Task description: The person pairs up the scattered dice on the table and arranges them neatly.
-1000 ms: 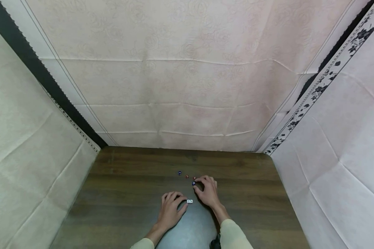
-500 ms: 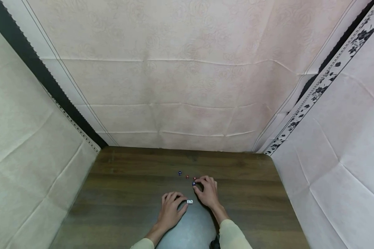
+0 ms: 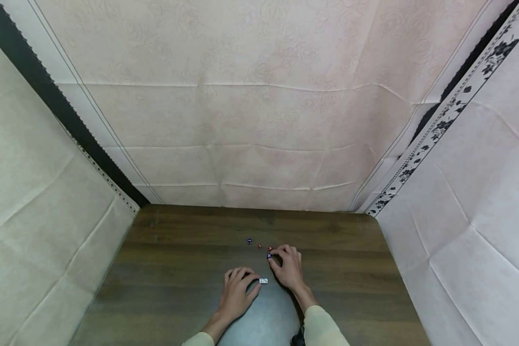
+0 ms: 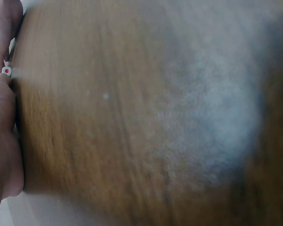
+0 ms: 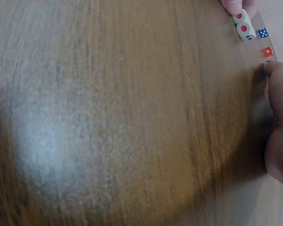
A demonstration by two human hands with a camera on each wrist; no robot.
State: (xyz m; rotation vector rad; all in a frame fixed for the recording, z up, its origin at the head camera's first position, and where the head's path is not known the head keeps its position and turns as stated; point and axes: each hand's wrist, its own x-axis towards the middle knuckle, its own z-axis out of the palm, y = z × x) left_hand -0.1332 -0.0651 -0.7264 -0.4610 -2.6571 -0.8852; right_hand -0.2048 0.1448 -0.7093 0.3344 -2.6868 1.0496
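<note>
Two white dice sit side by side on the wooden table, and the thumb and index finger of my left hand pinch the nearer-to-hand one at its left end. In the right wrist view the white dice show large red dots. Farther forward, my right hand pinches a small blue die between thumb and index finger. That blue die is mostly covered by the thumb in the right wrist view. Just beyond it, close to the right index fingertip, lies a red die.
Another red die and another blue die lie to the left of the right hand's fingers. The wooden table ends at a pale cloth backdrop, with cloth walls on both sides.
</note>
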